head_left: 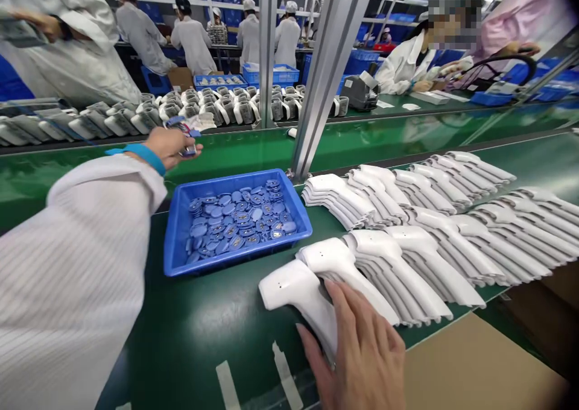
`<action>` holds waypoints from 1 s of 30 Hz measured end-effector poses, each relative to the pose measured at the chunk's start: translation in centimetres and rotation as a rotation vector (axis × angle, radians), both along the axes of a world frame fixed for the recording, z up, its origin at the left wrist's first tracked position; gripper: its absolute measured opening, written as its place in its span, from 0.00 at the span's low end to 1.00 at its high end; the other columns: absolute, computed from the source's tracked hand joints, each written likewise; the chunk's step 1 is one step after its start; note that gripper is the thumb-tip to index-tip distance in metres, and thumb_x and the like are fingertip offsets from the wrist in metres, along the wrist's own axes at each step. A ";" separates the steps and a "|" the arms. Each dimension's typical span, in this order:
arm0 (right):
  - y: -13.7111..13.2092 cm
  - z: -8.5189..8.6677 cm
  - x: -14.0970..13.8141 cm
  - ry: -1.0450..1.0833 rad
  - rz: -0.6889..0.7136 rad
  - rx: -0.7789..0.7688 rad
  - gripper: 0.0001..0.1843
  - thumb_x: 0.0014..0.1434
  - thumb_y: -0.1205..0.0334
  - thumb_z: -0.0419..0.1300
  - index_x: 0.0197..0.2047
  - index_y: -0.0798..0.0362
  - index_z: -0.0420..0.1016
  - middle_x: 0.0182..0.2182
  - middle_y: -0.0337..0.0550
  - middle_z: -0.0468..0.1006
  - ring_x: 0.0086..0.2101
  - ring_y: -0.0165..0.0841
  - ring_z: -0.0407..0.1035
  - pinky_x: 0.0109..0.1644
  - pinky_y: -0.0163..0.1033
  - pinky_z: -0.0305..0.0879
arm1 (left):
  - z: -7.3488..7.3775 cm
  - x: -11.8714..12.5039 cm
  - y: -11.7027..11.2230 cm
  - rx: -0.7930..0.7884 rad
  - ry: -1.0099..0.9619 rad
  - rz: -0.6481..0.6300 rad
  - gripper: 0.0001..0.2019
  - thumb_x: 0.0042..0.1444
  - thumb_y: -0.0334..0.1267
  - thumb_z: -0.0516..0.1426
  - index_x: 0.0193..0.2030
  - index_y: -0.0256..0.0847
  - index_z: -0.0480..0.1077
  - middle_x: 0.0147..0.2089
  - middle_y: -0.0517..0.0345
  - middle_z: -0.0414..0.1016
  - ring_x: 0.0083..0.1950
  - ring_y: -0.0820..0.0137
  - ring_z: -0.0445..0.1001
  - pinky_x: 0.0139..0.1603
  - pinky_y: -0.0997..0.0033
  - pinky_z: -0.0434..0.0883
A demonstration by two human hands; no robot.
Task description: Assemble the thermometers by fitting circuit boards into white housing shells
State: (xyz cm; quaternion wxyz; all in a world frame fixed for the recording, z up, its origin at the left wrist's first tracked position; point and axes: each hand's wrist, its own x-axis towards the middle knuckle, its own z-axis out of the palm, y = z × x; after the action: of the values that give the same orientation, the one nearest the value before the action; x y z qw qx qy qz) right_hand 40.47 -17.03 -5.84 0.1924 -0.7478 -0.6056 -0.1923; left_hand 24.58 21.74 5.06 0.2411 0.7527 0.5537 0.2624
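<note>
My left hand [169,145], in a white sleeve with a blue wrist strap, reaches far out over the green belt and is closed on a small blue-and-white part [186,137]. My right hand [362,353] lies near the front edge with fingers stretched flat on the handle of the nearest white plastic shell [298,295]. That shell leads a row of overlapping white gun-shaped shells [407,271]. Between my hands stands a blue tray [178,250] holding several small blue round pieces [239,220].
More rows of white shells [452,181] fill the belt to the right. Across the belt lie rows of grey-white assembled units [136,117]. A slanted metal post [325,66] rises behind the tray. Co-workers in white coats work at far benches. A brown cardboard surface [474,368] lies below right.
</note>
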 end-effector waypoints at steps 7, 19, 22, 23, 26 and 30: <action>-1.1 3.3 -2.5 0.360 0.251 0.118 0.18 0.65 0.61 0.60 0.58 0.49 0.69 0.51 0.48 0.74 0.51 0.40 0.69 0.52 0.44 0.65 | 3.1 -10.7 -16.5 -0.140 -0.352 0.003 0.22 0.63 0.52 0.57 0.37 0.28 0.70 0.31 0.59 0.72 0.34 0.75 0.71 0.40 0.75 0.68; 1.4 6.2 -8.4 0.684 0.596 -0.152 0.03 0.65 0.61 0.61 0.43 0.45 0.76 0.39 0.38 0.77 0.41 0.34 0.70 0.43 0.41 0.64 | -5.9 -10.7 -33.3 -0.420 -0.281 -0.225 0.05 0.60 0.41 0.60 0.39 0.44 0.70 0.35 0.66 0.73 0.36 0.72 0.66 0.37 0.73 0.61; 1.3 6.8 -9.0 0.634 0.603 -0.180 0.06 0.65 0.64 0.61 0.34 0.48 0.74 0.33 0.36 0.75 0.35 0.32 0.68 0.40 0.40 0.60 | -6.3 -10.5 -33.8 -0.408 -0.262 -0.274 0.04 0.61 0.40 0.59 0.38 0.44 0.69 0.35 0.64 0.73 0.37 0.70 0.67 0.37 0.72 0.60; 1.2 7.2 -9.0 0.610 0.599 -0.170 0.08 0.66 0.64 0.59 0.33 0.49 0.73 0.32 0.36 0.74 0.34 0.31 0.67 0.39 0.39 0.59 | -6.5 -10.4 -33.9 -0.409 -0.259 -0.271 0.05 0.61 0.41 0.59 0.38 0.44 0.69 0.35 0.64 0.73 0.37 0.70 0.68 0.37 0.71 0.60; 1.1 7.7 -8.4 0.565 0.508 -0.104 0.12 0.69 0.61 0.55 0.32 0.50 0.72 0.31 0.38 0.74 0.33 0.32 0.67 0.37 0.39 0.58 | -7.5 -10.2 -33.6 -0.488 -0.336 -0.150 0.10 0.60 0.46 0.60 0.41 0.44 0.67 0.35 0.62 0.73 0.36 0.69 0.69 0.37 0.71 0.63; 1.0 4.5 -6.9 0.309 0.304 -0.142 0.21 0.72 0.54 0.49 0.29 0.50 0.72 0.27 0.39 0.74 0.28 0.33 0.67 0.34 0.41 0.53 | -9.0 -10.3 -33.1 -0.739 -0.618 -0.041 0.23 0.51 0.48 0.66 0.47 0.42 0.63 0.35 0.61 0.71 0.29 0.73 0.67 0.29 0.73 0.66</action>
State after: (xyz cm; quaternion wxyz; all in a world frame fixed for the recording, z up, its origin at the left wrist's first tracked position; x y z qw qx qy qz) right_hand 33.58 -16.03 -1.32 0.2564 -0.6802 -0.6867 -0.0012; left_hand 14.25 -11.35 -3.93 0.6508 0.5141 0.4974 0.2544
